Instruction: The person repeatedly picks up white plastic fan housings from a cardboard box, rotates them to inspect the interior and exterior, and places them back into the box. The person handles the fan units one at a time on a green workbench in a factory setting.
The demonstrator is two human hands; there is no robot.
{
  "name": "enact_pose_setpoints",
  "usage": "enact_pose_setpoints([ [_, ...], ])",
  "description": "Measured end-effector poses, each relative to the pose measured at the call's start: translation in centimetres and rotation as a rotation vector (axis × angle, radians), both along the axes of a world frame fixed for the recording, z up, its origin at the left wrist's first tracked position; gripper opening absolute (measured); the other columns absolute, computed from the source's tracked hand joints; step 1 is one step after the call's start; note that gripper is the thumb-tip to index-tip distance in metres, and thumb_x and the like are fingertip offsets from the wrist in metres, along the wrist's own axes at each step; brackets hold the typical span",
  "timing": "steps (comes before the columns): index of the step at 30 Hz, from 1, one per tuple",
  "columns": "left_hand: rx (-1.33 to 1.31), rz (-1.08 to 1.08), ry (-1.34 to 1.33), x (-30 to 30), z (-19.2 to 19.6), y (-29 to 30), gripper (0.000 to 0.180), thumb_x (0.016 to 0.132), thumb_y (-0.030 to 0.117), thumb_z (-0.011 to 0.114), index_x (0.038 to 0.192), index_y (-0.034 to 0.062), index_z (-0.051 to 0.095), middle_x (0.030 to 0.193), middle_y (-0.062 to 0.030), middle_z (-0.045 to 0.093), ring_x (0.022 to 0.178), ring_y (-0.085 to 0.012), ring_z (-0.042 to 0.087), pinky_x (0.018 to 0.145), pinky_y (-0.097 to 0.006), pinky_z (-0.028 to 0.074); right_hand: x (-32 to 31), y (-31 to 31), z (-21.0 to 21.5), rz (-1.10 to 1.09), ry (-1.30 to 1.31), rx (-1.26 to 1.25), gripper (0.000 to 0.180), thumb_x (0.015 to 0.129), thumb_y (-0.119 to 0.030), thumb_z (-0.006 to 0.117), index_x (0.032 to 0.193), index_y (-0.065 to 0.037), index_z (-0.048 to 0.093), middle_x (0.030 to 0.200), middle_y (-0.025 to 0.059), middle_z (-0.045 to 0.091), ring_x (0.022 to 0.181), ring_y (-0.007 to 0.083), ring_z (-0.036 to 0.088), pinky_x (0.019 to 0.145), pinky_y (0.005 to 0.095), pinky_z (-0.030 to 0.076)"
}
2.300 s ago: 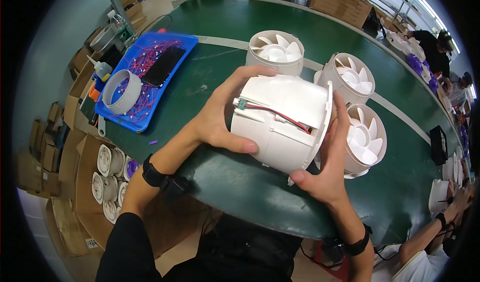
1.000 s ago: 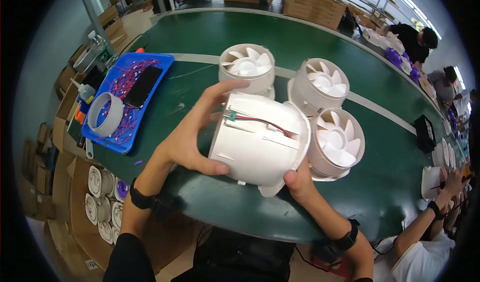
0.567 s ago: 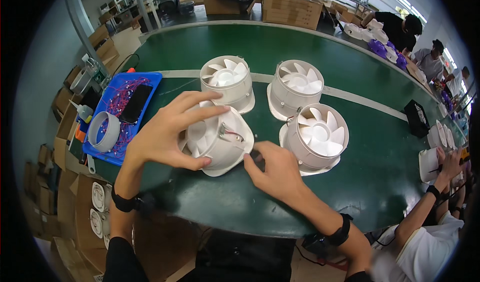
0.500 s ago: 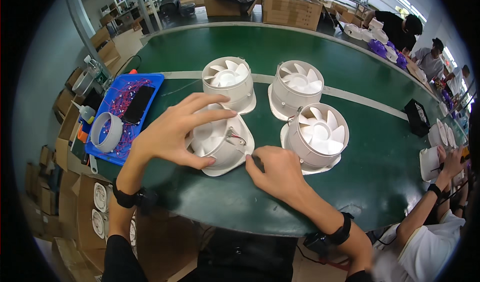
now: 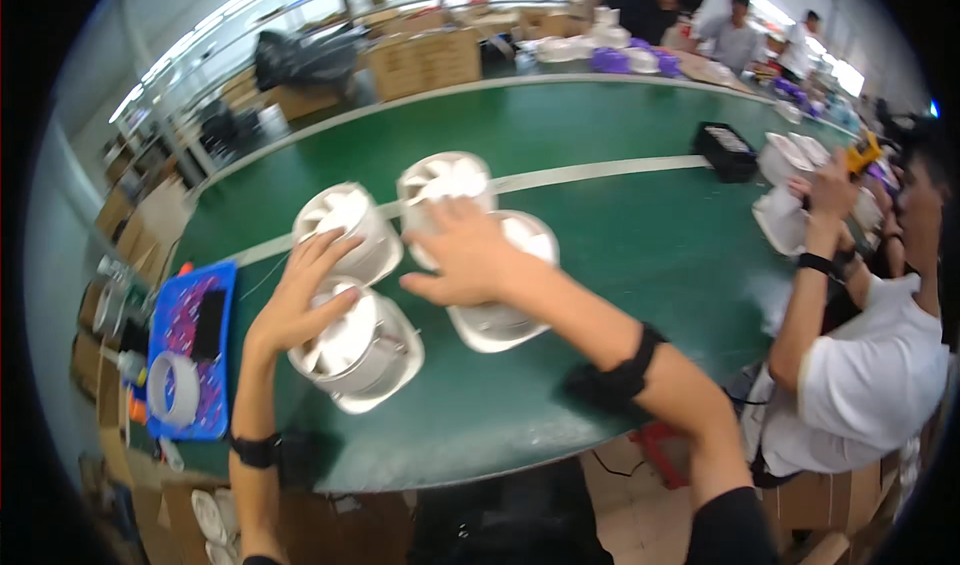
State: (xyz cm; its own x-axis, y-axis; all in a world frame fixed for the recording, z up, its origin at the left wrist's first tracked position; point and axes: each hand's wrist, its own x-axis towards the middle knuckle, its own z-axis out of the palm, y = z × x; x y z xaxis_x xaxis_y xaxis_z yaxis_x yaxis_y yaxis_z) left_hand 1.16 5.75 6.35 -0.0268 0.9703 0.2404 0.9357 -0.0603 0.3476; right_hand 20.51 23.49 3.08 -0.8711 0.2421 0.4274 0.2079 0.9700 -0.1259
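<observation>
While the left hand [image 5: 300, 300] spreads wide above a round white plastic fan with a flat flange at its base [image 5: 372, 350], its fingers and thumb lie over the rim of the housing; whether they touch it cannot be told. The right hand [image 5: 462, 252], also wide, with nothing gripped, reaches over the gap between a back-right white fan [image 5: 446, 177] and a front-right white fan [image 5: 532, 235], the latter partly hidden by the forearm. A back-left white fan [image 5: 368, 237] sits near the left fingertips. All four stand upright, blades facing up, grouped on a glossy green desk [image 5: 620, 240] crossed by a pale stripe [image 5: 600, 170].

To the left, a rectangular blue plastic tray [image 5: 228, 290] holds a tangle of thin red and purple wires [image 5: 184, 317], a flat black rectangular device [image 5: 209, 325] and a white plastic ring [image 5: 173, 390]. Well apart on the right, a small black box [image 5: 725, 152] rests near the desk's far edge. Beside it, a co-worker in a white short-sleeved shirt [image 5: 860, 375] handles white parts [image 5: 782, 220].
</observation>
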Motion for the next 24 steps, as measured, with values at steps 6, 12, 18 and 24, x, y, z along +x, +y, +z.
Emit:
enact_pose_setpoints([
  [6,0.034,0.042,-0.041,1.5,-0.5,1.8,0.065,0.08,0.028,0.064,0.14,0.0112,0.044,0.144,-0.0188,0.041,0.135,-0.0372,0.034,0.115,-0.054,0.014,0.4,-0.3,0.0,0.037,0.028,-0.001,0.057,0.085,-0.042,0.057,0.126,-0.003,0.057,0.134,0.0325,0.043,0.124,0.049,0.041,0.11,0.0522,0.028],
  [12,0.13,-0.004,-0.047,2.8,-2.1,5.9,0.066,0.083,0.037,0.064,0.137,0.0037,0.045,0.137,-0.0179,0.048,0.132,-0.0333,0.04,0.114,-0.059,0.007,2.8,0.8,-0.3,-0.066,0.113,-0.052,0.06,0.09,-0.039,0.054,0.137,-0.003,0.043,0.129,0.0305,0.048,0.122,0.0457,0.044,0.107,0.0518,0.031],
  [18,0.224,-0.11,-0.071,4.8,-3.6,9.6,0.06,0.088,0.04,0.06,0.134,0.0032,0.049,0.134,-0.0158,0.052,0.13,-0.0301,0.044,0.114,-0.061,0.008,6.1,4.0,0.1,-0.161,0.018,-0.055,0.064,0.091,-0.04,0.054,0.13,0.011,0.045,0.134,0.0286,0.047,0.126,0.0421,0.043,0.109,0.0455,0.031],
  [24,0.226,-0.144,-0.126,9.9,-4.4,15.6,0.061,0.086,0.04,0.057,0.135,0.0048,0.049,0.137,-0.013,0.052,0.132,-0.0293,0.042,0.113,-0.062,0.004,11.5,8.1,0.7,-0.249,0.025,-0.088,0.059,0.092,-0.035,0.054,0.135,0.004,0.043,0.133,0.0252,0.049,0.123,0.0399,0.047,0.106,0.0437,0.034],
])
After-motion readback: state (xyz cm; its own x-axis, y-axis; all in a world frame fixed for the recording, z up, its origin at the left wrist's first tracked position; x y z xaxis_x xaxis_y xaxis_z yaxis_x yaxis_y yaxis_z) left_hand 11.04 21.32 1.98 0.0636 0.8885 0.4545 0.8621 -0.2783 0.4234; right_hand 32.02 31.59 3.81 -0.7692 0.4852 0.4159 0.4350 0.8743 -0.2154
